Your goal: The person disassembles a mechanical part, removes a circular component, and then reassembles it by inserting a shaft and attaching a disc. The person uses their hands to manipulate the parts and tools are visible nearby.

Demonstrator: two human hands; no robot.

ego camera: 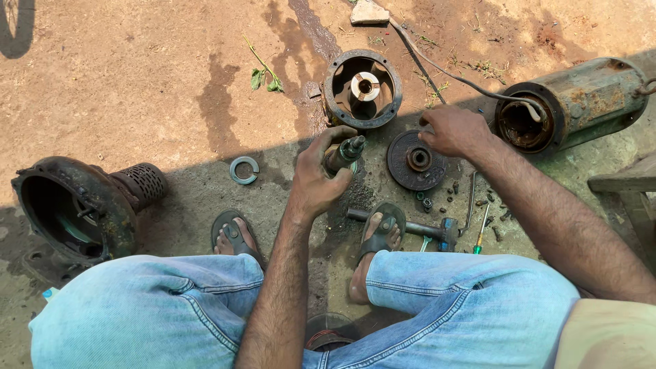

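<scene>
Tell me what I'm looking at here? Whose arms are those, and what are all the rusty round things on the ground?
The picture comes from a camera worn on a person's head, looking down. So you see that person's own knees in blue jeans, feet in sandals, and two bare arms.

The left hand grips a greasy metal shaft with a threaded tip. The right hand rests its fingers on the edge of a dark round disc lying flat on the ground.

Around them, on the dirt and concrete, lie old machine parts: a round housing with a pale hub in the middle, a rusty cylinder on its side with a cable coming out, and a big dark casing with a perforated strainer on it. There is also a small grey ring, a green-handled screwdriver, and some scattered nuts.
</scene>
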